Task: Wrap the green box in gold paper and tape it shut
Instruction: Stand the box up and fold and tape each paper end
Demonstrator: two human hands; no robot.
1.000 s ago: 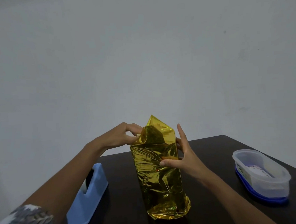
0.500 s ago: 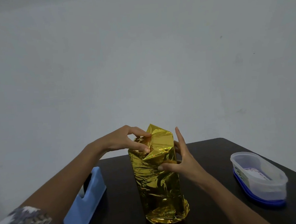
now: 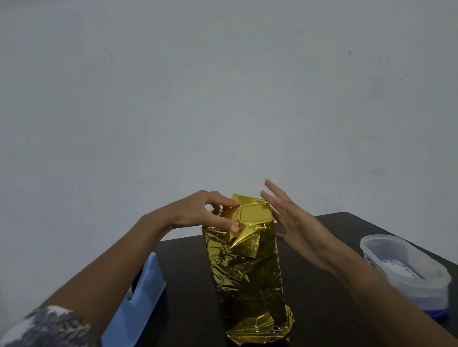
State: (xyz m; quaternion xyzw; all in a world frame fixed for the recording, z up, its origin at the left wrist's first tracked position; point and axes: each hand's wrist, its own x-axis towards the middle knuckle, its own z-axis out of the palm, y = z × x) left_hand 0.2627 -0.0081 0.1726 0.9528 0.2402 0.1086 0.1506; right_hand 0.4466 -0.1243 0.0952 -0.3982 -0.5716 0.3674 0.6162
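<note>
A tall box stands upright in the middle of the dark table [image 3: 187, 255], fully covered in crinkled gold paper [image 3: 246, 273]; no green shows. My left hand [image 3: 198, 212] is at the top left of the box, thumb and fingers pressing the folded gold flaps down onto the top. A pointed flap lies folded over the front face under my thumb. My right hand [image 3: 294, 223] hovers just right of the box's top with fingers straight and spread, slightly blurred, holding nothing. Loose paper bunches at the foot of the box.
A blue tape dispenser [image 3: 139, 302] sits on the table to the left of the box, under my left forearm. A clear plastic tub with a blue base [image 3: 408, 272] stands at the right edge. A plain pale wall is behind.
The raised gold flap at the top has been folded down flat. My right hand has let go of the box's front and lifted away to the right, fingers spread.
</note>
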